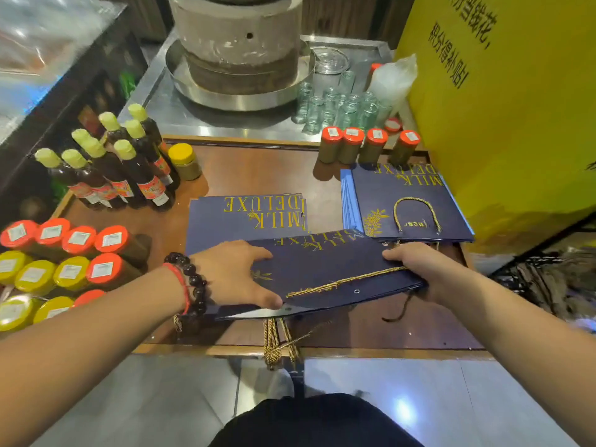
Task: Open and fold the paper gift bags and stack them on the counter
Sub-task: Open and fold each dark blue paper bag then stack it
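Observation:
A navy paper gift bag [325, 266] with gold lettering and a gold rope handle lies flat and tilted over the wooden counter [264, 169]. My left hand [235, 274] holds its left edge, fingers spread on top and the thumb at the near rim. My right hand [416, 269] grips its right end, where the rope handle runs under my fingers. Beneath it lies another flat navy bag [245, 214]. A stack of flat navy bags [403, 204] sits at the right, one gold handle lying on top. Gold cords [277, 343] hang over the counter's front edge.
Dark bottles with pale yellow caps [113, 166] stand at the left. Red- and yellow-lidded jars [58, 262] crowd the near left. Red-capped jars [361, 146] line the back. Behind stand a stone mill [238, 43] on a steel tray and small glasses [338, 104]. A yellow board [509, 108] walls the right.

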